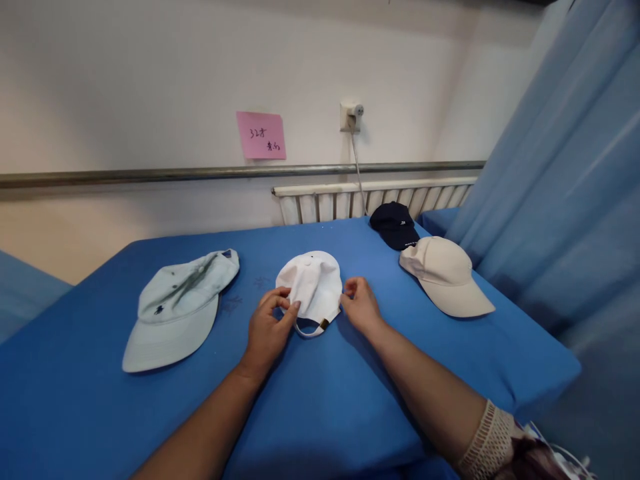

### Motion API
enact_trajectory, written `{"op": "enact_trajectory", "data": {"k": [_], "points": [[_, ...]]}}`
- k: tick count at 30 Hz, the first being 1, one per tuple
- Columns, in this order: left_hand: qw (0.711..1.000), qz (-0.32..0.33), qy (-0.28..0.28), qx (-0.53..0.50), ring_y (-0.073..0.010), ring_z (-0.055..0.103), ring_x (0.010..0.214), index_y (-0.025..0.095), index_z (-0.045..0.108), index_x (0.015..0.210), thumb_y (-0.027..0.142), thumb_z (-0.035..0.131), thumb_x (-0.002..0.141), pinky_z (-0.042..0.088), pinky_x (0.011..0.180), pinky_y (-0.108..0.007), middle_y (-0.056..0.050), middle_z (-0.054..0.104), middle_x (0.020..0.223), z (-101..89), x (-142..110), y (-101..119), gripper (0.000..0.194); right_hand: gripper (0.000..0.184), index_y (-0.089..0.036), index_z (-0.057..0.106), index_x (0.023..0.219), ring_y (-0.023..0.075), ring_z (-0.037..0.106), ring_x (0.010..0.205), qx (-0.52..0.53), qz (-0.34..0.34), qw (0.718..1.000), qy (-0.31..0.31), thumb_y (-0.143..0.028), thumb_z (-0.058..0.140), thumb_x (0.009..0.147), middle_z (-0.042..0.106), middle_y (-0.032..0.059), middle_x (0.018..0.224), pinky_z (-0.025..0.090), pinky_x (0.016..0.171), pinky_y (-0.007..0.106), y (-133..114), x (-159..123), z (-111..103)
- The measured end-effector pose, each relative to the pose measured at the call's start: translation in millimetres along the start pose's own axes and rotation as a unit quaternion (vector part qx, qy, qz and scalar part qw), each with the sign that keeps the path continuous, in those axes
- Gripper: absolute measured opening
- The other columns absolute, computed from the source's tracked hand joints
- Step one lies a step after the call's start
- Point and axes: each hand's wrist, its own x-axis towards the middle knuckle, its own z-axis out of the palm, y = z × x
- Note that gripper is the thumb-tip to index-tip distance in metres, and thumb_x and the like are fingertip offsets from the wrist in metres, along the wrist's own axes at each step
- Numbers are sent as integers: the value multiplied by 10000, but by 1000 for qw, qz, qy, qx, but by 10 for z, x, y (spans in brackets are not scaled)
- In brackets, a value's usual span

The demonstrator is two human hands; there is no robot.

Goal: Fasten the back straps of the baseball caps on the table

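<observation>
A white cap lies on the blue-covered table, its adjustable back strap and small metal buckle facing me. My left hand is closed on its left edge, thumb and fingers pinching the fabric near the strap opening. At the right edge, my right hand has its fingers curled in a pinch on the rim close to the buckle. The cap's crown is partly caved in, with a raised fold down the middle. Its brim is out of sight.
A pale green cap lies to the left on the blue cover. At right are a beige cap and a navy cap. Behind stand a white radiator and metal rail. Blue curtain hangs at right.
</observation>
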Motion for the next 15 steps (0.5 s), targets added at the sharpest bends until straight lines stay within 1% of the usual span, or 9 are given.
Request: {"op": "enact_trajectory", "data": {"k": [1,2,3,5,7,9,11,13,15], "points": [[1000,6,-22,2,-238,621,1035,198,555,639,400,637,782,428,1013,-403,-88,661,1119,13,-11,8,260,269,-189,586,1018,198,597,929,-50,-53,997,9,-200,607,750,647,59,1014,460,842,339,-2,2,-2],[999,11,-47,2,-242,620,1048,199,558,635,403,636,780,426,1019,-406,-90,662,1131,27,-21,12,263,259,-196,594,1027,204,586,983,-93,-101,990,-5,-215,609,769,644,59,1052,445,884,343,-10,-1,-1],[997,14,-75,-2,-246,618,1062,199,567,637,410,629,784,425,1021,-405,-91,665,1140,38,-29,12,265,245,-198,606,1028,211,578,1017,-133,-140,981,-31,-237,615,787,644,61,1070,434,907,344,-23,-9,5],[990,8,-137,-21,-246,623,1067,199,617,701,437,577,822,445,998,-392,-88,681,1139,56,-35,-6,269,248,-184,628,1030,230,578,1034,-209,-182,957,-90,-287,635,804,654,82,1067,426,909,343,-57,-30,28],[984,-13,-171,-40,-237,643,1028,197,657,847,454,503,862,481,940,-371,-81,698,1123,65,-24,-54,300,280,-161,641,1044,250,588,1019,-282,-193,931,-126,-322,640,815,662,114,1054,425,894,348,-92,-43,59],[985,-33,-167,-11,-229,659,967,192,648,991,432,497,858,503,877,-355,-77,708,1088,69,4,-121,313,293,-143,652,1055,264,594,1013,-338,-198,910,-137,-328,624,830,666,138,1055,418,898,351,-117,-40,87],[983,-35,-164,76,-236,659,933,183,638,1031,378,560,810,501,839,-349,-85,709,1049,69,42,-182,305,275,-136,664,1055,269,600,1007,-374,-206,894,-136,-303,590,849,670,150,1056,414,900,347,-132,-28,106],[968,-24,-186,164,-248,652,933,177,643,1031,329,602,774,486,816,-343,-98,706,1039,68,83,-208,301,235,-134,681,1021,269,611,984,-399,-210,881,-142,-243,551,859,682,153,1035,423,872,337,-135,-16,121],[952,-15,-210,220,-258,650,940,182,644,1034,315,603,777,473,787,-332,-102,707,1056,68,123,-188,292,221,-133,690,991,270,622,959,-415,-212,872,-150,-176,523,851,695,154,1017,431,838,331,-130,-12,138]]}}
